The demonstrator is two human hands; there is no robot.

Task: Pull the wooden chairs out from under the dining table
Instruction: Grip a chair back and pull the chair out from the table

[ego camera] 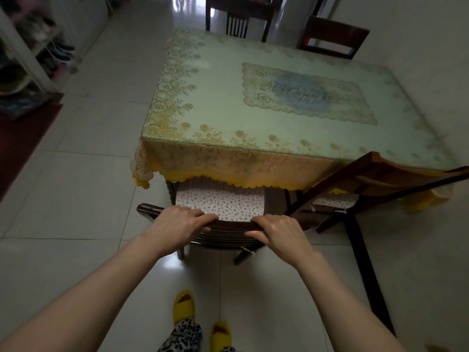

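A dark wooden chair [148, 209] stands at the near side of the dining table [253, 102], its spotted seat cushion [218, 201] partly under the yellow lace tablecloth. My left hand [177, 224] and my right hand [276, 233] both grip the top rail of its backrest, side by side. A second wooden chair [375, 179] stands to the right, its backrest at the table's near right corner. Two more dark chairs [332, 36] stand at the far side of the table.
White tiled floor [83, 174] spreads to the left and behind me. A shoe rack [38, 54] and a dark red mat [22, 133] lie at the far left. My feet in yellow slippers [184, 308] stand just behind the chair. A wall runs along the right.
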